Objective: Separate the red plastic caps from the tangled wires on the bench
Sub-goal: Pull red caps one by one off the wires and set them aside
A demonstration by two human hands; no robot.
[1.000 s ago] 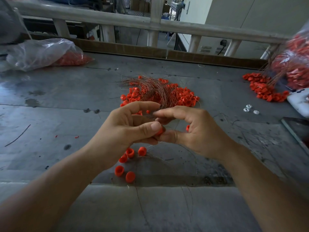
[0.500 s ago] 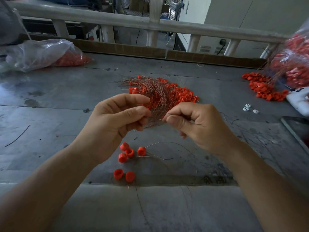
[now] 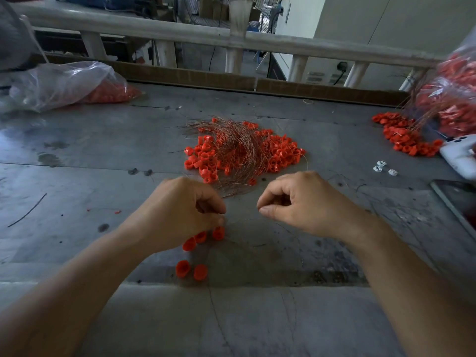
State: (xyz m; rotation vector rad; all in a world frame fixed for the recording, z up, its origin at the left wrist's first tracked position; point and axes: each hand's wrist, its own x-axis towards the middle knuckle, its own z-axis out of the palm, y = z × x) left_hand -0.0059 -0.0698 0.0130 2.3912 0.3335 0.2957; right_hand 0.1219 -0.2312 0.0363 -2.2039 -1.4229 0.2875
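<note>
A tangle of thin copper wires [image 3: 233, 150] lies mid-bench on a heap of red plastic caps [image 3: 279, 153]. Several separated red caps [image 3: 201, 271] sit near the front edge. My left hand [image 3: 180, 215] hovers just above them, fingers curled and thumb against the fingertips; the cap it grips is hidden inside. My right hand [image 3: 306, 204] is a short way to the right, thumb and forefinger pinching a hair-thin wire [image 3: 244, 219] that is barely visible between the hands.
A clear bag of red caps [image 3: 64, 85] lies at the back left. Another bag [image 3: 448, 99] with spilled caps [image 3: 404, 136] is at the right, beside a white device [image 3: 461, 155], small white parts [image 3: 381, 166] and a dark phone [image 3: 458, 199]. A railing [image 3: 231, 38] borders the far edge.
My hands were pressed together on a cap and wire, then drew apart. The left hand has dropped toward the separated caps and the right has moved right.
</note>
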